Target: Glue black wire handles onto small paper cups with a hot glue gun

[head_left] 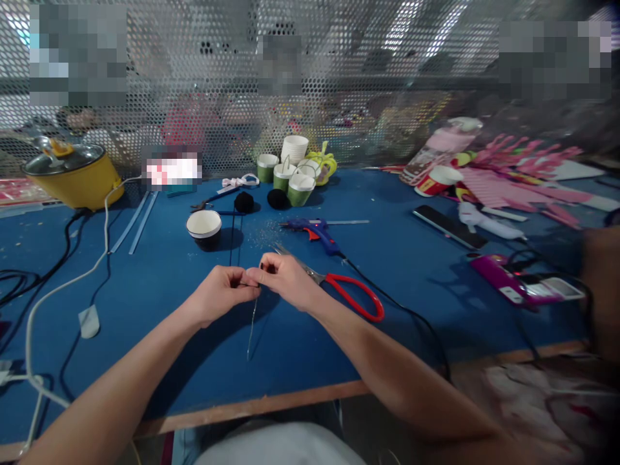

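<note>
My left hand (223,294) and my right hand (287,278) meet above the blue table, fingertips pinched together. Between them they hold a thin wire (252,326), whose silvery end hangs down below the fingers. Something small and dark shows at the right fingertips; what it is I cannot make out. Thin dark strands (231,242) run up from near my left hand toward a black pompom (243,202). A second black pompom (278,199) lies beside it. Red-handled scissors (356,297) lie partly under my right hand. Left of centre stands a small black-and-white cup (204,229).
A blue glue gun (317,231) with a trailing cord lies beyond the scissors. Green-and-white cups (300,188) stand at the back. A yellow pot (72,174) and white cable (72,282) are left. At right are a black phone (448,226), purple pack (498,278) and pink strips (504,194).
</note>
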A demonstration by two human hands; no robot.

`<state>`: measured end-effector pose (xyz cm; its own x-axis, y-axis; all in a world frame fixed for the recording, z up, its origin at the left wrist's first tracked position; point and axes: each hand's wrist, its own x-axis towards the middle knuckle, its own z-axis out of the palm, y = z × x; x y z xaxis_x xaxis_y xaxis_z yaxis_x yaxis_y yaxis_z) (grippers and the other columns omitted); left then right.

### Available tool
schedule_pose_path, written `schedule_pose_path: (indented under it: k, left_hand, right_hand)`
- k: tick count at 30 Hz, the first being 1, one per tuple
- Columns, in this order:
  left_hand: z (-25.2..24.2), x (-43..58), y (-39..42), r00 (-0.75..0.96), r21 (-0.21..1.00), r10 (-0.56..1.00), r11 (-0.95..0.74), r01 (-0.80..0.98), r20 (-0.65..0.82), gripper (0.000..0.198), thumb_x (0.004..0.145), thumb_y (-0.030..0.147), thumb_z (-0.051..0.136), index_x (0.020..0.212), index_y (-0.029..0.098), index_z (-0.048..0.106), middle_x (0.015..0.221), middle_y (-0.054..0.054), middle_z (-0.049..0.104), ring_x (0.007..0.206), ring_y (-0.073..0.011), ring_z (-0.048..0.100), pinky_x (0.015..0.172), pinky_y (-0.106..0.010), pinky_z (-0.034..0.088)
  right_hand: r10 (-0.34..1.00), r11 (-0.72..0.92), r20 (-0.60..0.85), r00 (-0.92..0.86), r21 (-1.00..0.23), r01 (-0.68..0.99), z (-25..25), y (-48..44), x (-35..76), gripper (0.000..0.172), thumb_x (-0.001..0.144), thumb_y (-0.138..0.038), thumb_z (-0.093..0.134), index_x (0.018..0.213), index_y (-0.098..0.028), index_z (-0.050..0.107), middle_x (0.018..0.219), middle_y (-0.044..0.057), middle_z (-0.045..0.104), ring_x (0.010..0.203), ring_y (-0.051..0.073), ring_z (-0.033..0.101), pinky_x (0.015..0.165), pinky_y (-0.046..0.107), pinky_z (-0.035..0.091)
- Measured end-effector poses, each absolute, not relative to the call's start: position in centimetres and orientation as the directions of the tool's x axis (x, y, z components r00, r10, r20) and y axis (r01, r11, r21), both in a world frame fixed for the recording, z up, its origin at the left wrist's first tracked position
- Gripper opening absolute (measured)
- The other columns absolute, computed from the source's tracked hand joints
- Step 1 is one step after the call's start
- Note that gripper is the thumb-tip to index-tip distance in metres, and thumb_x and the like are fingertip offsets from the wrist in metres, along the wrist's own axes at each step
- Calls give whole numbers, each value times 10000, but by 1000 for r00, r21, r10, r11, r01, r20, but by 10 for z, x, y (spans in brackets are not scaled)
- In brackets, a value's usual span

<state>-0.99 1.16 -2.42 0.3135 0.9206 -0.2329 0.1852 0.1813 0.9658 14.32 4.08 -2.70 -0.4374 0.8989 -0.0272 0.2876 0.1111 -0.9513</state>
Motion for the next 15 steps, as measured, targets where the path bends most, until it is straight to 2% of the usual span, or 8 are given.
schedule_pose_path:
  k: [4,6,10,15]
  left_hand:
    - [-20,-10,12,312,956,906,247,156,-285,149,610,251,627,618,117,560,546,41,486,470,-40,318,454,-204,210]
    - [-18,-10,12,316,956,904,257,140,-289,160,604,254,633,592,123,543,520,50,463,457,-39,304,448,-206,196]
    - [-19,-11,12,310,966,918,205,159,-246,180,613,270,633,576,127,531,516,55,432,490,-49,310,475,-211,212]
    - [-23,-11,12,301,963,928,155,220,-218,193,637,305,617,610,128,545,539,55,411,516,-58,303,500,-219,225]
  right_hand:
    - [823,-24,-77,-563,-995,100,-23,40,143,271,726,-426,565,737,-163,500,643,-17,536,492,61,415,448,206,322]
    - [815,-41,-76,-574,-996,74,-22,40,144,256,727,-404,568,721,-157,502,640,-13,545,484,55,420,448,203,326]
    - [851,19,-75,-520,-985,174,-22,40,144,262,735,-388,565,650,-159,473,484,-62,438,421,46,362,409,195,255]
    - [883,95,-41,-468,-960,264,-26,40,144,299,736,-421,557,624,-165,452,455,-78,374,417,46,320,406,200,223]
